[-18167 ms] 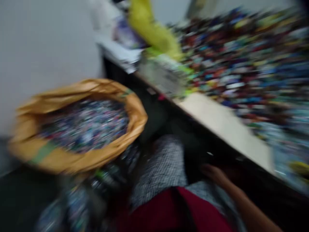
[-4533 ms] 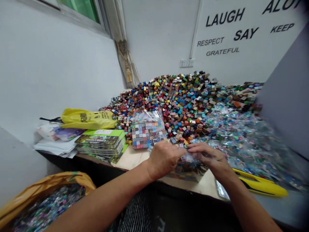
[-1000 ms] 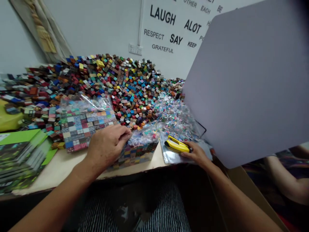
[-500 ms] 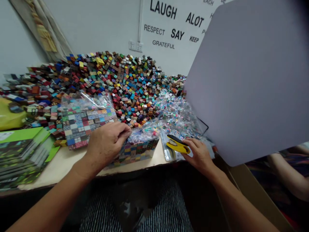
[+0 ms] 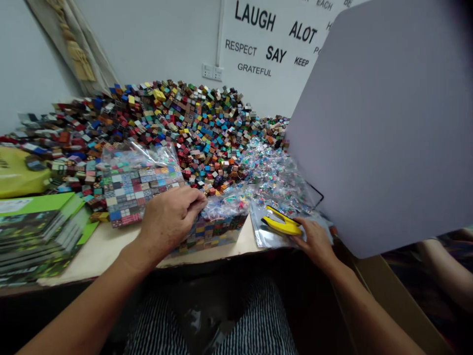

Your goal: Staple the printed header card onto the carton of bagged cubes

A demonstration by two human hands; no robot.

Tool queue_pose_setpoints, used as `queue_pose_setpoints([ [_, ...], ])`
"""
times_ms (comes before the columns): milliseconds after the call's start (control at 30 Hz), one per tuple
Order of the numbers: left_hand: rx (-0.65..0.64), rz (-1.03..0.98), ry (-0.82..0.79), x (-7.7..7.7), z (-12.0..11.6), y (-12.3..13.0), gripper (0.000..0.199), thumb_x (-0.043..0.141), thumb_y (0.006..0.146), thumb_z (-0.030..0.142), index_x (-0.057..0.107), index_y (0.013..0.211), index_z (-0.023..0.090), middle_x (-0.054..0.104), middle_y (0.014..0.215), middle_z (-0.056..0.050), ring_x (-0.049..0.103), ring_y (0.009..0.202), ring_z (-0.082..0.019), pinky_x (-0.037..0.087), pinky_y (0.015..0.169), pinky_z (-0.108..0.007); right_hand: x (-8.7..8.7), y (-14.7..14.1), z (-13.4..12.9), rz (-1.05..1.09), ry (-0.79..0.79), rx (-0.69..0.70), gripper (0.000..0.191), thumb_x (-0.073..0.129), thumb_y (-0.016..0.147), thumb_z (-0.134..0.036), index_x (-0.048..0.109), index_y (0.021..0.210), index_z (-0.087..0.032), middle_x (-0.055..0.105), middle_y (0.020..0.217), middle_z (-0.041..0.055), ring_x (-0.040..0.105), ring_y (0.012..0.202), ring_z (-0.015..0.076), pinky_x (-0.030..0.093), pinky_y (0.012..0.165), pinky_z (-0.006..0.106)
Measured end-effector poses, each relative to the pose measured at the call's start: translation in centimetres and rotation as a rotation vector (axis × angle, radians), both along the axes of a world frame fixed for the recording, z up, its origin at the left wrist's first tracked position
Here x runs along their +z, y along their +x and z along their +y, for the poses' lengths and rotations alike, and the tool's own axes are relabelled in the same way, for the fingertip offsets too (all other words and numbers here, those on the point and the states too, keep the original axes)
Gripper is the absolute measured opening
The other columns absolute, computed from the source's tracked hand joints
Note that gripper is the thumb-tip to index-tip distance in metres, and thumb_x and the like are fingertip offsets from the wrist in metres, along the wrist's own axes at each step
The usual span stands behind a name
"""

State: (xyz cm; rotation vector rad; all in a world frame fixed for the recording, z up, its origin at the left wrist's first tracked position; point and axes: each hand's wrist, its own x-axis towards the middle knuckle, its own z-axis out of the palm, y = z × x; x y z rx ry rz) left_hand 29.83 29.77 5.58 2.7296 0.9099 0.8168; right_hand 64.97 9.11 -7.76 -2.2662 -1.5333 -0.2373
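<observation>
My left hand (image 5: pixel 169 215) has its fingers pinched together at the top of a clear plastic bag (image 5: pixel 218 229) packed with small patterned cubes; the bag stands upright at the table's front edge. My right hand (image 5: pixel 314 241) is closed round the right end of a yellow and black stapler (image 5: pixel 283 223), its jaw end pointing left. Below the stapler are flat clear bags (image 5: pixel 264 239); whether it touches them I cannot tell. Behind my left hand leans another clear bag (image 5: pixel 127 190) filled with rows of cubes.
A big heap of loose cubes (image 5: pixel 177 113) lies against the wall. Small glittery packets (image 5: pixel 275 170) are piled right of it. Green printed booklets (image 5: pixel 35 241) and a yellow bag (image 5: pixel 22 172) are at left. A large grey panel (image 5: pixel 384 128) blocks the right, above a cardboard box (image 5: pixel 395 296).
The stapler has rolled over in my right hand and now sits lower and farther from the upright bag. My left hand keeps its pinch on the bag. The whole view has shifted slightly.
</observation>
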Motion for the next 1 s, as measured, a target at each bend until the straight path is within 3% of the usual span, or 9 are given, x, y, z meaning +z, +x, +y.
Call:
queue_pose_setpoints([
  [200,-0.004,-0.015,0.009,-0.2,0.0,0.0,0.022,0.050,0.093,0.032,0.068,0.088,0.019,0.070,0.090,-0.004,0.062,0.087,-0.021,0.042,0.072,-0.031,-0.2,0.1,1.2,0.128,-0.048,-0.043,0.066,0.068,0.072,-0.050,0.057,0.129,-0.020,0.064,0.128,0.0144,0.058,0.111,0.0381,0.046,0.090,0.051],
  [333,-0.003,-0.017,0.026,-0.3,0.0,0.0,0.021,0.051,0.093,0.030,0.067,0.086,0.018,0.070,0.090,-0.004,0.062,0.088,-0.022,0.041,0.073,-0.032,0.0,0.0,2.4,0.207,-0.016,-0.088,0.053,0.067,0.070,-0.053,0.067,0.112,-0.021,0.071,0.111,0.0124,0.061,0.103,0.0371,0.047,0.088,0.051],
  [433,0.001,-0.008,0.031,-0.3,-0.1,0.1,0.021,0.051,0.094,0.029,0.066,0.085,0.018,0.069,0.088,-0.004,0.062,0.086,-0.021,0.040,0.071,-0.031,1.3,-0.3,2.5,0.289,0.033,-0.066,0.054,0.067,0.070,-0.053,0.064,0.113,-0.020,0.071,0.107,0.0107,0.065,0.094,0.0315,0.050,0.083,0.045],
  [600,-0.002,0.003,0.050,-0.3,-0.1,0.1,0.020,0.050,0.094,0.028,0.066,0.085,0.018,0.068,0.086,-0.004,0.061,0.083,-0.021,0.038,0.068,-0.031,4.6,-1.7,2.6,0.378,0.120,0.042,0.054,0.070,0.069,-0.050,0.060,0.114,-0.022,0.067,0.109,0.0094,0.063,0.097,0.0288,0.048,0.090,0.045],
  [767,0.006,-0.003,0.051,-0.3,-0.2,0.1,0.020,0.051,0.094,0.027,0.066,0.084,0.018,0.068,0.085,-0.004,0.061,0.082,-0.020,0.038,0.068,-0.031,6.0,-2.6,5.8,0.515,0.109,0.101,0.047,0.070,0.068,-0.043,0.059,0.109,-0.023,0.069,0.102,0.0067,0.063,0.098,0.0291,0.047,0.090,0.045],
  [1000,0.009,-0.007,0.022,-0.3,-0.3,0.0,0.019,0.051,0.094,0.027,0.067,0.086,0.018,0.069,0.088,-0.004,0.062,0.087,-0.020,0.042,0.074,-0.031,4.9,-3.4,10.6,0.760,0.149,0.096,0.040,0.069,0.061,-0.043,0.057,0.093,-0.022,0.066,0.088,0.0022,0.062,0.086,0.0246,0.049,0.081,0.040],
])
